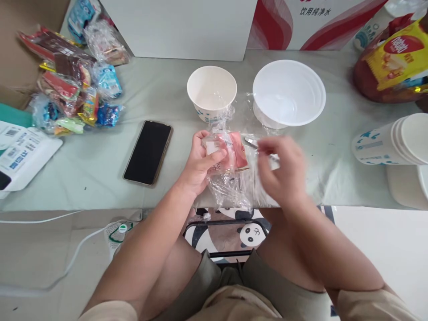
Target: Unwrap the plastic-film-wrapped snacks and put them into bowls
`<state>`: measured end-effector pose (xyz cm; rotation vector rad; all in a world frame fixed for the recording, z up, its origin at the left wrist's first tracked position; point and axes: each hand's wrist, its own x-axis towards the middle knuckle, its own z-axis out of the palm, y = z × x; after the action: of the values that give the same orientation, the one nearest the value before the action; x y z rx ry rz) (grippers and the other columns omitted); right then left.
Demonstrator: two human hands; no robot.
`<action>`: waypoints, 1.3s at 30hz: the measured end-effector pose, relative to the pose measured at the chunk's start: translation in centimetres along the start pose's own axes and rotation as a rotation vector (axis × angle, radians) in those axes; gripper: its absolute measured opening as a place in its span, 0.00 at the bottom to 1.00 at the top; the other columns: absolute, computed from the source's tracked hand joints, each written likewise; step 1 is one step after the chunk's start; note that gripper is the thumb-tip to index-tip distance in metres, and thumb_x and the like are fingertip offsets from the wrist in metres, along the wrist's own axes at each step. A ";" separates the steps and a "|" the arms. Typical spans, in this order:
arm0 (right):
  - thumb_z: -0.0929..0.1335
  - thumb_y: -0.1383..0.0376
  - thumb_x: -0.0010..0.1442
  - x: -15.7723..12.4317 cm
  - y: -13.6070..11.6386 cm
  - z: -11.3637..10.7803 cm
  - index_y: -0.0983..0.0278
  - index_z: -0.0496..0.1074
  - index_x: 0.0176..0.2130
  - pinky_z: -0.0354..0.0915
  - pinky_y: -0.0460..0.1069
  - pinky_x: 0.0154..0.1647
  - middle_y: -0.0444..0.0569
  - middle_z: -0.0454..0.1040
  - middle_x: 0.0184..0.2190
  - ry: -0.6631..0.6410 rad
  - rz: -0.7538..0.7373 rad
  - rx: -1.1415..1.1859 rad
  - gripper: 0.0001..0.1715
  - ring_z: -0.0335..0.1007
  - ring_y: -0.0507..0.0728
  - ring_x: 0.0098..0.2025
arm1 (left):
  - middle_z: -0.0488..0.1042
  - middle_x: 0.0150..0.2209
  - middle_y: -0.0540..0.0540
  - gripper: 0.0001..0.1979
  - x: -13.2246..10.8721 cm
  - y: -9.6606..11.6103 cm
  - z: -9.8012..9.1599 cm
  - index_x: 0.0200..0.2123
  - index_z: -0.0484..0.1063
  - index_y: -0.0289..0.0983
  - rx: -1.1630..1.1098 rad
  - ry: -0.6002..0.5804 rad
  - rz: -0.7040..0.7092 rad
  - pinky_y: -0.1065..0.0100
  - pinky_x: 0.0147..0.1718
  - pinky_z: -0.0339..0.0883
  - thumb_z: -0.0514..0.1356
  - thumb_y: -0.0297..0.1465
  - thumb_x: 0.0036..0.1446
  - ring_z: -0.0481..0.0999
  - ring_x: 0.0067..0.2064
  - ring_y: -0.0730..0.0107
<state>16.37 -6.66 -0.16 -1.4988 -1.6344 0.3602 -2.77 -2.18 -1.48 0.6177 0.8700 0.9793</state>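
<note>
My left hand (203, 162) is closed around a pink packet (238, 149) wrapped in crinkled clear plastic, thumb pressed on top. Loose clear plastic (230, 187) hangs below the packet at the table's front edge. To the right, my right hand (282, 167) is raised with bent fingers, smeared by motion; whether it holds anything I cannot tell. Beside its fingertips lies a small metal tool (250, 142), partly hidden. Just beyond the packet stand a paper cup (210, 87) and a white plastic bowl (289, 93), with clear film between them.
A phone (148, 152) lies left of my hands. Several wrapped snacks (70, 84) are heaped at the far left. Stacked paper cups (388, 140) lie at the right, below a container with a yellow snack bag (399, 55). White boxes (187, 26) line the back.
</note>
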 end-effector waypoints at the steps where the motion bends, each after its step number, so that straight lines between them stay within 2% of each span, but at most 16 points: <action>1: 0.65 0.65 0.67 0.0 -0.4 0.3 0.58 0.73 0.46 0.75 0.59 0.46 0.53 0.75 0.44 -0.129 0.025 0.002 0.08 0.75 0.60 0.42 | 0.74 0.44 0.53 0.37 0.0 -0.2 0.1 0.48 0.56 0.48 0.014 -0.011 -0.001 0.69 0.36 0.76 0.77 0.36 0.45 0.80 0.39 0.69; 3: 0.66 0.63 0.67 -0.1 -0.7 1.0 0.59 0.73 0.46 0.75 0.57 0.42 0.54 0.75 0.48 -0.282 0.091 0.018 0.08 0.76 0.58 0.40 | 0.74 0.43 0.53 0.37 -0.1 -0.4 0.2 0.48 0.56 0.48 0.051 -0.032 0.021 0.69 0.36 0.75 0.78 0.37 0.44 0.80 0.40 0.68; 5: 0.67 0.62 0.66 -0.1 -0.5 1.6 0.58 0.72 0.45 0.75 0.57 0.42 0.53 0.73 0.48 -0.317 0.111 0.054 0.08 0.76 0.57 0.40 | 0.75 0.44 0.52 0.37 -0.2 -0.6 0.2 0.48 0.56 0.47 0.107 -0.061 0.042 0.69 0.36 0.75 0.79 0.38 0.44 0.79 0.41 0.68; 7: 0.69 0.61 0.65 -0.3 -0.2 2.0 0.58 0.72 0.45 0.75 0.57 0.43 0.52 0.71 0.47 -0.296 0.086 0.085 0.08 0.74 0.57 0.41 | 0.75 0.44 0.51 0.37 -0.3 -0.8 0.3 0.50 0.57 0.47 0.169 -0.097 0.063 0.68 0.37 0.75 0.78 0.37 0.46 0.80 0.40 0.67; 9: 0.70 0.63 0.62 -0.6 -0.1 2.4 0.58 0.70 0.47 0.75 0.56 0.44 0.51 0.69 0.46 -0.251 0.068 0.115 0.12 0.72 0.57 0.41 | 0.76 0.41 0.52 0.35 -0.4 -1.0 0.4 0.51 0.58 0.47 0.221 -0.104 0.086 0.67 0.37 0.75 0.77 0.35 0.48 0.80 0.37 0.68; 13: 0.71 0.62 0.57 -1.2 -0.1 3.5 0.60 0.64 0.58 0.75 0.57 0.42 0.54 0.66 0.51 -0.159 0.149 0.191 0.31 0.69 0.53 0.36 | 0.73 0.38 0.52 0.31 -0.5 -1.3 0.8 0.53 0.58 0.46 0.369 -0.004 0.127 0.66 0.35 0.73 0.72 0.30 0.52 0.78 0.34 0.68; 16: 0.72 0.61 0.56 -1.4 0.2 4.2 0.60 0.59 0.63 0.75 0.58 0.43 0.57 0.63 0.56 -0.196 0.247 0.220 0.39 0.70 0.53 0.37 | 0.73 0.46 0.45 0.28 -0.5 -1.3 0.8 0.53 0.61 0.44 0.665 0.094 0.259 0.58 0.49 0.74 0.68 0.27 0.53 0.79 0.48 0.58; 18: 0.72 0.60 0.56 -1.4 0.4 4.5 0.59 0.58 0.65 0.74 0.57 0.43 0.58 0.63 0.58 -0.239 0.290 0.219 0.41 0.71 0.56 0.41 | 0.71 0.54 0.41 0.25 -0.5 -1.1 0.6 0.52 0.65 0.43 0.873 0.140 0.402 0.51 0.62 0.68 0.68 0.25 0.52 0.73 0.60 0.51; 19: 0.73 0.60 0.56 -1.3 0.5 4.6 0.58 0.57 0.65 0.74 0.57 0.43 0.59 0.64 0.59 -0.253 0.300 0.216 0.42 0.72 0.57 0.43 | 0.69 0.57 0.39 0.24 -0.5 -1.0 0.5 0.50 0.67 0.43 0.948 0.164 0.453 0.49 0.65 0.65 0.68 0.24 0.52 0.70 0.63 0.49; 22: 0.74 0.57 0.55 -1.1 0.5 4.8 0.59 0.57 0.64 0.74 0.56 0.43 0.60 0.65 0.60 -0.273 0.312 0.208 0.43 0.72 0.59 0.46 | 0.67 0.58 0.37 0.15 -0.5 -0.7 -0.1 0.44 0.71 0.41 1.040 0.252 0.474 0.49 0.63 0.65 0.68 0.27 0.54 0.68 0.65 0.47; 25: 0.74 0.56 0.55 -0.9 0.1 4.8 0.60 0.56 0.64 0.73 0.56 0.40 0.59 0.70 0.56 -0.306 0.343 0.240 0.44 0.74 0.57 0.41 | 0.70 0.50 0.39 0.06 -0.7 -0.4 -0.7 0.36 0.71 0.41 1.013 0.307 0.433 0.53 0.55 0.69 0.66 0.31 0.59 0.73 0.56 0.52; 27: 0.74 0.54 0.56 -0.8 -0.1 4.8 0.59 0.55 0.64 0.72 0.55 0.38 0.55 0.74 0.51 -0.324 0.361 0.257 0.43 0.74 0.56 0.37 | 0.70 0.43 0.43 0.07 -0.8 -0.1 -1.1 0.32 0.70 0.41 0.949 0.334 0.417 0.57 0.50 0.69 0.66 0.30 0.59 0.73 0.47 0.58; 29: 0.74 0.53 0.56 -0.7 -0.3 4.6 0.58 0.55 0.63 0.71 0.55 0.36 0.51 0.77 0.45 -0.334 0.362 0.237 0.43 0.73 0.56 0.34 | 0.70 0.36 0.47 0.08 -1.0 0.2 -1.4 0.31 0.70 0.41 0.800 0.349 0.363 0.62 0.44 0.69 0.67 0.31 0.59 0.72 0.39 0.63; 31: 0.74 0.53 0.56 -0.6 -0.5 4.4 0.59 0.55 0.64 0.69 0.55 0.34 0.49 0.77 0.41 -0.347 0.358 0.189 0.45 0.72 0.56 0.32 | 0.71 0.34 0.49 0.10 -1.0 0.7 -1.5 0.32 0.68 0.42 0.560 0.340 0.262 0.65 0.39 0.70 0.67 0.35 0.61 0.73 0.35 0.66; 35: 0.74 0.51 0.57 -0.4 -0.7 3.9 0.60 0.54 0.67 0.70 0.56 0.34 0.48 0.77 0.38 -0.384 0.378 0.134 0.48 0.74 0.59 0.33 | 0.78 0.37 0.49 0.14 -1.3 1.8 -1.2 0.33 0.61 0.41 0.141 0.275 0.093 0.66 0.39 0.75 0.65 0.38 0.61 0.81 0.38 0.66; 39: 0.75 0.48 0.57 -0.6 -0.6 3.8 0.59 0.54 0.69 0.73 0.59 0.36 0.48 0.76 0.36 -0.365 0.329 0.189 0.51 0.76 0.61 0.34 | 0.81 0.38 0.46 0.14 -2.0 2.7 -0.3 0.35 0.59 0.42 -0.019 0.118 -0.013 0.63 0.40 0.78 0.65 0.37 0.60 0.84 0.45 0.59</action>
<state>13.13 -6.10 -2.18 -1.6223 -1.5682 0.9917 -4.80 -2.75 1.09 0.5414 0.9670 1.0189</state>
